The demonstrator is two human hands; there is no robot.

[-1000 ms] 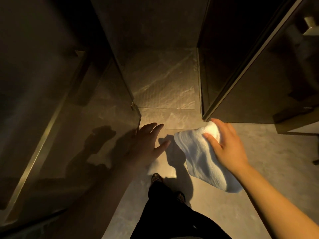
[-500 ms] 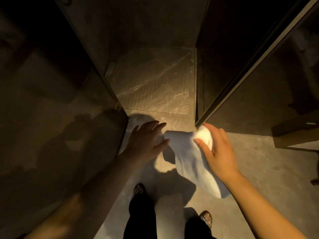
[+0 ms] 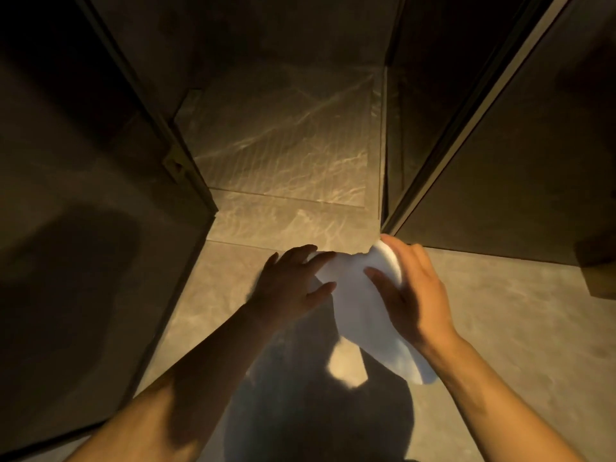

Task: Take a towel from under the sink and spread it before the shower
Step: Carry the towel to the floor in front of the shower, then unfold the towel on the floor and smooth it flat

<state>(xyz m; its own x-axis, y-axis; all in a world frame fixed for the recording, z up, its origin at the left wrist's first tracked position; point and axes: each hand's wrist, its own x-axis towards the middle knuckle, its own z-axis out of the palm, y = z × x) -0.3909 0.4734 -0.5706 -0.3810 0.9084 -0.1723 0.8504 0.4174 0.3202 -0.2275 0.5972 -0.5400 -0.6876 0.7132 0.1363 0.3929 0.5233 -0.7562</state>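
Towel [image 3: 358, 305] is hanging bunched between both hands, white and crumpled, above the floor [image 3: 500, 328] at the shower threshold [image 3: 283, 221]. I am seeing the right hand [image 3: 413, 295] gripping its upper end at about 1 o'clock from frame centre, fingers [image 3: 380, 276] curled over the cloth and thumb pressing in. The left hand [image 3: 290, 285] is reaching in from 9 o'clock of the towel, its fingers spread loosely; the tips are touching the cloth's left edge, but I cannot tell whether they are actually pinching it. The towel's lower end is drooping toward 5 o'clock, under the right wrist. Dark glass panels [image 3: 100, 228] are flanking the shower opening at 12 o'clock. A dark shadow is lying on the floor at 6 o'clock.
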